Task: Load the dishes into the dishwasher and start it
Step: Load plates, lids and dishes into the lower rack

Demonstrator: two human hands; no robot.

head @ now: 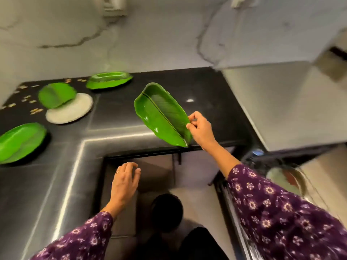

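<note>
Pinched at its rim by the right hand (201, 128), a green leaf plate (162, 114) hangs tilted over the counter (206, 91), left hand (124, 182) loose and empty, four dishes (109, 80) yet to load.

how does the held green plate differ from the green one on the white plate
The held plate is elongated, the resting plate rounder. The held plate is tilted midair, pinched by the right hand; the resting plate lies untouched on the white plate. Both are green, leaf-like.
</note>
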